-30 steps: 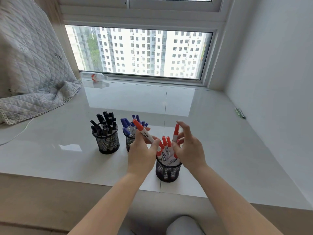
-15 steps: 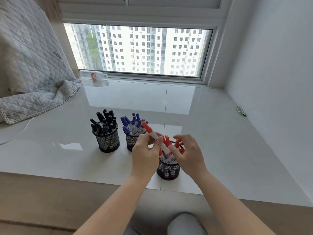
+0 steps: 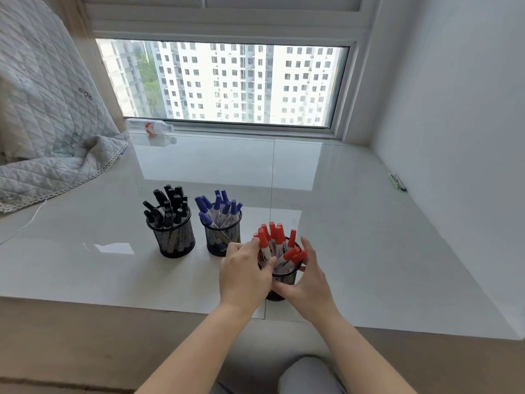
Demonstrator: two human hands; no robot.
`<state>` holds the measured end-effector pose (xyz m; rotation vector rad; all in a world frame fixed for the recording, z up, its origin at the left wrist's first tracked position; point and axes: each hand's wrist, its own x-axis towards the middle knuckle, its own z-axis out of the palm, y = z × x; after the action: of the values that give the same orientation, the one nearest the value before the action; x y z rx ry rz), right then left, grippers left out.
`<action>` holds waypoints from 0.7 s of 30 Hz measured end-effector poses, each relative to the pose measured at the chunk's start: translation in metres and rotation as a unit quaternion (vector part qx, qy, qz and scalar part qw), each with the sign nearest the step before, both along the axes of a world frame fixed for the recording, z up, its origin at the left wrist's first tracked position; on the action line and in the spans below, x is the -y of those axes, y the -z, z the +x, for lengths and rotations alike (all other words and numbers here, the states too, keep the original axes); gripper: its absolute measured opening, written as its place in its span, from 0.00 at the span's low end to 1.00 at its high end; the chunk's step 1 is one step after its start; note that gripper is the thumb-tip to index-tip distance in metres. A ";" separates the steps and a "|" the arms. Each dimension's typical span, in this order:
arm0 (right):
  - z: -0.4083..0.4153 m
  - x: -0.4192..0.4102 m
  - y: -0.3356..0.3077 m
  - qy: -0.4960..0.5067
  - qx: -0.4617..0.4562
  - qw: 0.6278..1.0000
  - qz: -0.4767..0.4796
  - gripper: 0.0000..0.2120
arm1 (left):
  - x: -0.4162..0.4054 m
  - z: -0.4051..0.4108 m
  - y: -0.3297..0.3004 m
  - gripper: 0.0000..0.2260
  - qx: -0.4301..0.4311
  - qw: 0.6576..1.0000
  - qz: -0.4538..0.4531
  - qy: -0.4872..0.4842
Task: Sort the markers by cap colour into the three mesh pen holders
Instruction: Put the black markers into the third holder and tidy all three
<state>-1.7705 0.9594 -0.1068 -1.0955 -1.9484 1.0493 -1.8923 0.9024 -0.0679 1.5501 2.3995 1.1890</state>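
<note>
As hands (image 3: 244,275) cup, markers (image 3: 274,237) caps-up.

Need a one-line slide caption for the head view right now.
Both hands, left hand and right hand, cup the mesh holder of red-capped markers.
</note>
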 end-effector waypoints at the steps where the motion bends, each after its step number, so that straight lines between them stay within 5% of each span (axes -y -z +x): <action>1: -0.002 0.000 0.002 0.003 -0.008 1.000 -0.006 0.49 | -0.001 0.000 0.001 0.10 -0.003 1.000 -0.012 -0.003; 6: -0.011 0.000 0.007 0.031 -0.019 0.999 -0.019 0.43 | -0.008 -0.004 0.004 0.11 -0.007 0.999 -0.053 0.001; 11: -0.019 -0.007 0.006 0.070 -0.011 0.997 -0.021 0.33 | -0.015 -0.007 -0.001 0.09 0.103 0.995 0.016 -0.003; 14: -0.021 -0.015 0.006 0.091 -0.001 0.995 -0.030 0.29 | -0.022 -0.011 -0.001 0.06 0.091 0.995 0.028 -0.004; 21: -0.028 -0.036 0.004 0.109 -0.004 0.993 -0.048 0.32 | -0.038 -0.018 0.004 0.11 0.141 0.989 0.015 0.030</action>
<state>-1.7981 0.9949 -0.1111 -1.3213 -1.7416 1.0345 -1.9105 0.9403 -0.0718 1.3461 2.1508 1.3361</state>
